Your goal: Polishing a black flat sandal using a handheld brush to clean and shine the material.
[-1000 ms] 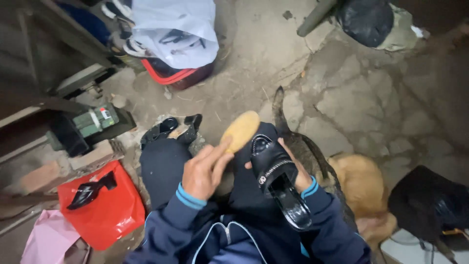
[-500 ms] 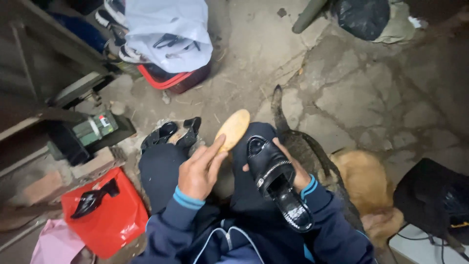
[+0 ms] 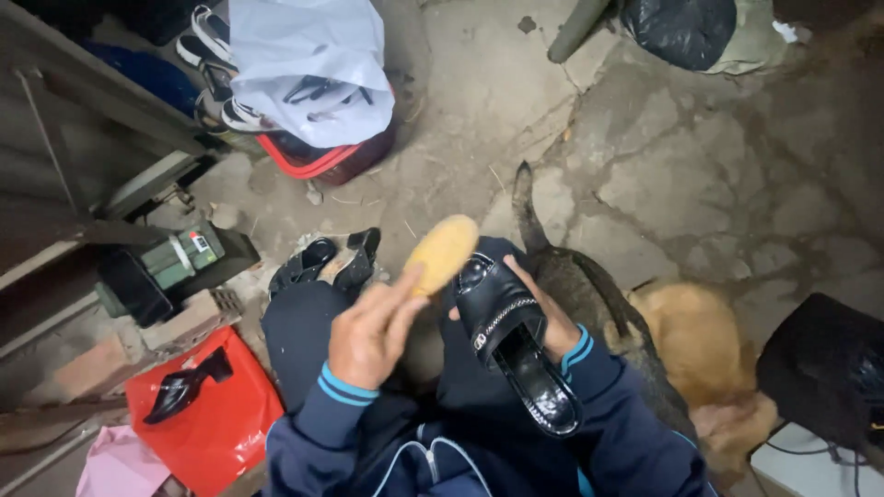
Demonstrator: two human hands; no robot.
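Left hand (image 3: 368,333): grip clenched on a tan oval brush (image 3: 443,252), held over the lap. Right hand (image 3: 543,317): grip grasping a black slip-on sandal (image 3: 516,350), sole side against the palm, just beside the brush. Floor: cracked concrete (image 3: 700,175); red bag (image 3: 221,419) bearing a black heeled shoe (image 3: 187,387); cat (image 3: 589,294) beside right arm.

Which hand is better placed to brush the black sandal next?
Left. The left hand holds the tan brush beside the black sandal, while the right hand is busy gripping that sandal.
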